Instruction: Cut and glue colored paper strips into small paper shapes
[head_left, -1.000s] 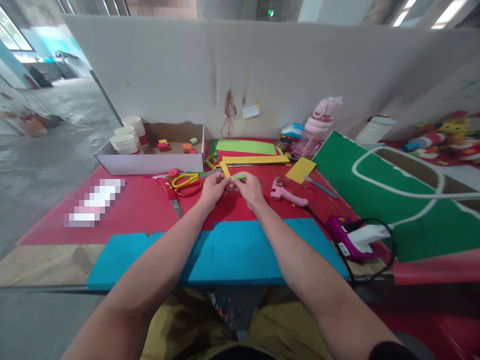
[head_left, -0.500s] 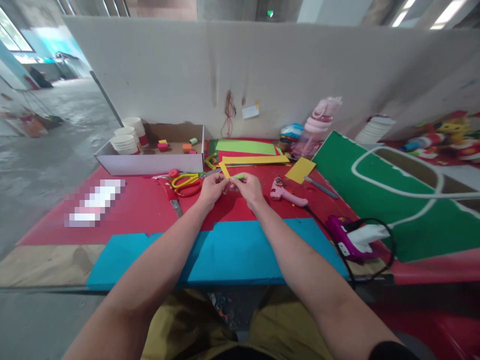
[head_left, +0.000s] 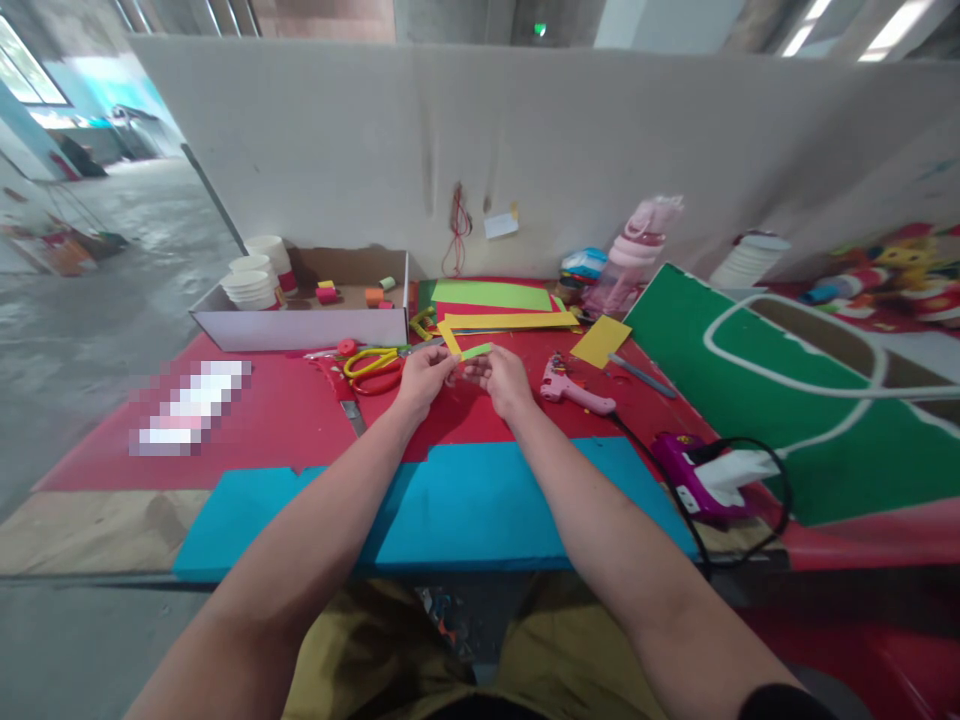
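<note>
My left hand (head_left: pixel 426 380) is closed, pinching the joined ends of a yellow paper strip (head_left: pixel 449 336) and a green paper strip (head_left: pixel 475 352) over the red table. Toward the right, the green strip reaches my right hand (head_left: pixel 502 380), whose fingers are curled around its far end. Yellow-handled scissors (head_left: pixel 370 362) and red-handled scissors (head_left: pixel 379 378) lie just left of my left hand. To the right of my right hand rests a pink glue gun (head_left: pixel 577 388). Long yellow strips (head_left: pixel 517 321) lie behind both hands.
A white box (head_left: pixel 300 328) with paper cups and small paper rolls stands back left. Blue sheets (head_left: pixel 487 500) cover the front edge. On the right are a yellow card (head_left: pixel 601 341), pink bottle (head_left: pixel 630 255), purple power socket (head_left: pixel 697 480) and green board (head_left: pixel 750 400).
My right hand has shifted slightly right and its fingers have loosened, exposing more of the green strip. My left hand keeps its pinch in nearly the same place.
</note>
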